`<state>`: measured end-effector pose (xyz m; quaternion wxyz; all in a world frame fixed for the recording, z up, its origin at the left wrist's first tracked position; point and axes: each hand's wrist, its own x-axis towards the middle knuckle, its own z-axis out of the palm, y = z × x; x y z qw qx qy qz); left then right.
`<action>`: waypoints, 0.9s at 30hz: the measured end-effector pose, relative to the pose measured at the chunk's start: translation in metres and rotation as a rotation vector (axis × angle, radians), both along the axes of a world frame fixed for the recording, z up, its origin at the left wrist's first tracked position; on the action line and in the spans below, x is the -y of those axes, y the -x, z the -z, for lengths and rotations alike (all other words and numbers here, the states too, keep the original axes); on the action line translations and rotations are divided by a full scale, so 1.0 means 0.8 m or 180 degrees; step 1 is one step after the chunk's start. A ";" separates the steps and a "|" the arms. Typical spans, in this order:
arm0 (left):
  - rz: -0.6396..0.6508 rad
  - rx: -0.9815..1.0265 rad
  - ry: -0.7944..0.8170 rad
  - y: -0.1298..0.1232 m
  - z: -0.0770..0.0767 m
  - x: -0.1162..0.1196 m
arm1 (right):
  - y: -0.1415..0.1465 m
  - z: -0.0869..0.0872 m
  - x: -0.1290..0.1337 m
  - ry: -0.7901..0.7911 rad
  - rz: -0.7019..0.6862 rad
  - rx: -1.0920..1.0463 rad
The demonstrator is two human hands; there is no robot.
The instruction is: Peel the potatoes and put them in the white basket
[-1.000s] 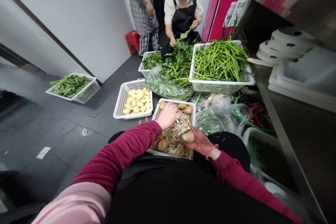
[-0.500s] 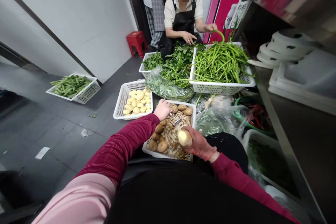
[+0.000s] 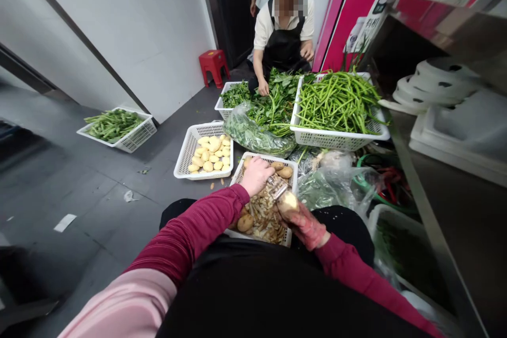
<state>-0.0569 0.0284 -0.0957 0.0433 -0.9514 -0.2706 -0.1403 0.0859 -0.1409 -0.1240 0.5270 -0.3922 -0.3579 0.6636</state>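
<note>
My left hand [image 3: 257,175] is closed round the handle of a metal peeler [image 3: 279,188]. The peeler's head lies against a partly peeled potato [image 3: 289,202], which my right hand [image 3: 304,224] grips from below and the right. Bare yellow flesh shows at one end of this potato; brown skin covers part of it. Both hands are over a white basket [image 3: 294,175] between my knees. Peel scraps [image 3: 264,215] fill its middle, and unpeeled potatoes [image 3: 245,222] lie along its sides, partly hidden by my left arm.
Left of it stands a white basket [image 3: 179,162] of peeled potatoes [image 3: 214,153]. Ahead are leafy greens [image 3: 277,100] and a basket of green beans [image 3: 336,103], where a co-worker [image 3: 283,37] sits. A metal counter [image 3: 431,211] edges my right side.
My left hand has brought the peeler right and nearer, onto the potato. My right hand has turned the potato slightly. The co-worker's hand has moved from the beans to the greens.
</note>
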 end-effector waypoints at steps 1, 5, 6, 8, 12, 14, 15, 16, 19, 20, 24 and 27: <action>-0.0135 -0.0034 0.0033 0.001 0.001 0.000 | 0.001 0.000 0.001 -0.0025 -0.0021 -0.0113; -0.0232 0.0135 0.0010 0.003 -0.001 0.001 | -0.003 -0.007 0.008 -0.0140 -0.0109 -0.0161; -0.0080 0.0184 -0.0021 0.002 -0.002 0.002 | -0.005 -0.011 0.009 -0.0145 -0.0137 -0.0070; 0.0175 0.0128 -0.0011 0.000 -0.006 0.002 | -0.010 -0.019 0.009 -0.0170 -0.0183 0.0278; 0.0072 -0.0241 0.0182 -0.002 -0.014 -0.005 | -0.016 -0.020 0.003 -0.0505 -0.0125 0.1785; 0.0307 -0.0284 0.0110 -0.003 -0.018 -0.008 | -0.016 -0.011 0.000 -0.0664 0.0033 0.2257; 0.0516 -0.0294 0.0050 -0.004 -0.020 -0.010 | -0.015 -0.005 -0.002 -0.0701 0.0141 0.2309; 0.0685 -0.0327 0.0002 -0.005 -0.021 -0.012 | -0.014 -0.001 -0.002 -0.0716 0.0250 0.2295; 0.0592 -0.0536 0.0078 -0.006 -0.019 -0.019 | -0.011 0.003 -0.002 -0.0791 0.0484 0.2305; 0.0430 -0.0558 0.0149 -0.005 -0.018 -0.022 | -0.010 0.001 -0.001 -0.0832 0.0540 0.2365; 0.0443 -0.0321 0.0275 -0.002 -0.010 -0.022 | -0.010 -0.012 0.002 -0.0764 0.0695 0.2437; 0.0333 -0.0305 0.0340 0.003 -0.006 -0.013 | -0.011 -0.015 0.002 -0.0510 0.0736 0.1914</action>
